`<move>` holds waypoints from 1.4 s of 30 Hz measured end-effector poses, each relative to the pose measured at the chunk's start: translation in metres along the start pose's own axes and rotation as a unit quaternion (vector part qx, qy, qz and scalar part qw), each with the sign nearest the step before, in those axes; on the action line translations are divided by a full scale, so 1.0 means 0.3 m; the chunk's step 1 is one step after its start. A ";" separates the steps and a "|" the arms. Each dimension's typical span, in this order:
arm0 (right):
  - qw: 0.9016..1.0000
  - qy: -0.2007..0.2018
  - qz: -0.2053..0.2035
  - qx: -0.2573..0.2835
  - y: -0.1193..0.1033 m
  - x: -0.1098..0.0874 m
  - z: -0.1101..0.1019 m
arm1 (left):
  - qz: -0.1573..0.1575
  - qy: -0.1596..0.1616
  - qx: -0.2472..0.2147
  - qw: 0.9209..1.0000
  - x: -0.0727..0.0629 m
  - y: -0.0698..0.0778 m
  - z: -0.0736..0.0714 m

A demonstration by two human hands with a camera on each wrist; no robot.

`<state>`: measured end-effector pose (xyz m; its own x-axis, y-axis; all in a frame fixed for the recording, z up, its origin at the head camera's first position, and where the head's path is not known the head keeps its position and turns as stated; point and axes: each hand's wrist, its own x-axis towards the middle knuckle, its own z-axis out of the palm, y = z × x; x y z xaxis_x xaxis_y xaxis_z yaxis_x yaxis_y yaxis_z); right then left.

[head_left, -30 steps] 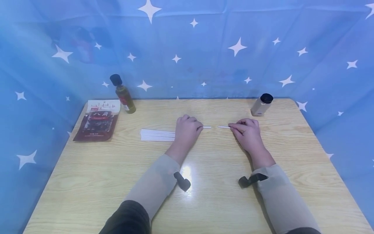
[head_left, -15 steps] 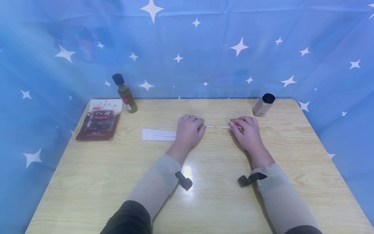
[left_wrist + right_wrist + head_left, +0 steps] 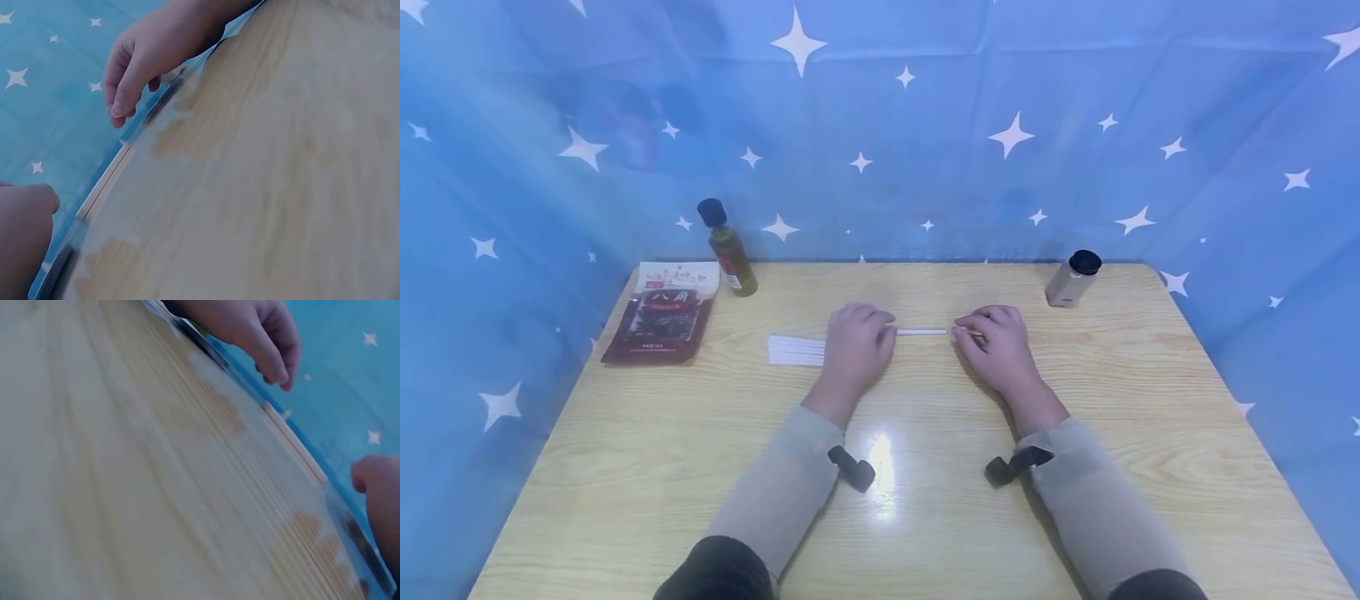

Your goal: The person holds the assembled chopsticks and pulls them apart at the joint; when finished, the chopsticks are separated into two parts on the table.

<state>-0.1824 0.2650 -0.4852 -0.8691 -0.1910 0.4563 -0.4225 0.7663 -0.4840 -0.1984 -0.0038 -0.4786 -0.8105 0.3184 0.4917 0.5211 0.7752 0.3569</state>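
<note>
A thin white stick [image 3: 921,332] lies crosswise on the table between both hands. Its left end reaches the parted thumb and index finger of my left hand [image 3: 853,350], which covers part of the bundle beneath. That bundle is several white sticks [image 3: 795,351] lying side by side. My right hand [image 3: 997,350] rests just past the stick's right end, thumb and index finger apart; what lies beneath it is mostly hidden. In the left wrist view the right hand [image 3: 147,62] hangs with loosely bent fingers. The right wrist view has the left hand [image 3: 253,334] in a similar pose.
A dark red food pouch [image 3: 658,321] lies at the far left. Beside it stands a bottle [image 3: 732,258] with a black cap. A small black-lidded jar [image 3: 1069,283] stands at the back right. Behind the table [image 3: 925,542] hangs a blue star-patterned curtain [image 3: 925,183].
Both hands have shifted left. From pinching the sticks, the thumbs and index fingers have parted. More of the stick now shows between the hands, and the right hand covers where the right-hand stick showed.
</note>
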 end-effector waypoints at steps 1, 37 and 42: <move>1.000 -0.006 0.000 0.002 -0.012 0.005 0.011 | -0.005 -0.006 0.000 1.000 -0.007 -0.008 -0.006; 0.993 -0.111 -0.031 -0.008 -0.402 0.099 0.307 | -0.075 -0.020 -0.034 0.996 -0.231 -0.329 -0.239; 0.991 -0.126 -0.024 -0.034 -0.404 0.096 0.322 | -0.085 -0.027 -0.044 0.995 -0.231 -0.353 -0.223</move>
<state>-0.1813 0.1074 -0.4855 -0.8883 -0.3700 0.2720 -0.4549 0.7902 -0.4107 -0.1796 -0.1445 -0.4972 -0.9004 0.2176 0.3768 0.3955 0.7703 0.5002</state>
